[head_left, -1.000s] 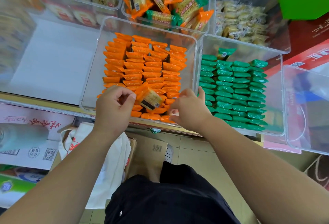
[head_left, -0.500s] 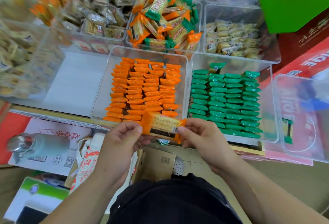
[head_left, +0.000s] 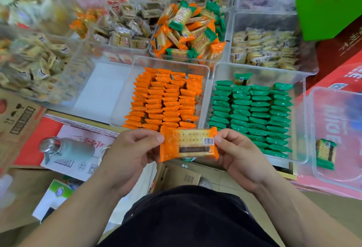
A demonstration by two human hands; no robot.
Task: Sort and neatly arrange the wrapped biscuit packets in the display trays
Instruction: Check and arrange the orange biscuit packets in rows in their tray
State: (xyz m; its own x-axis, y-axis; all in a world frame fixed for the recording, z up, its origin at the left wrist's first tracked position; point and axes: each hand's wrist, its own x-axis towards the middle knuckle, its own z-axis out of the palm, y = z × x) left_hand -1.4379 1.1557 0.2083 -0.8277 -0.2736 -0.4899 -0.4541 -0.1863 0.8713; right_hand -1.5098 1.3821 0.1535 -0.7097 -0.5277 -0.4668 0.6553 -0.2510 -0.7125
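While both hands hold it in the air just in front of the near rows of the orange tray [head_left: 125,97], the orange packet [head_left: 189,144] lies flat and face up, its barcode toward the right, and belongs as yet to no row. The left hand [head_left: 129,154] pinches its left crimped end between thumb and curled fingers; the right hand [head_left: 241,154] grips the right end the same way, so the wrapper is stretched level between them.

I judge the step in hand to be the squaring-up of one picked packet before it is placed. The next move seems to call for tipping it onto its long edge, as the packets already in the tray stand, and sliding it in at the near end of a row without knocking over its neighbours. Which row has room I cannot tell, since the packet hides the front of the tray.

Just beside, to the right, the green tray [head_left: 260,72] holds its own rows on edge, with one green packet [head_left: 242,78] lying loose at the back. Behind both, a heap of mixed packets [head_left: 188,29] is unsorted, and a stray green packet [head_left: 326,153] sits in the clear tray [head_left: 342,174] at far right.
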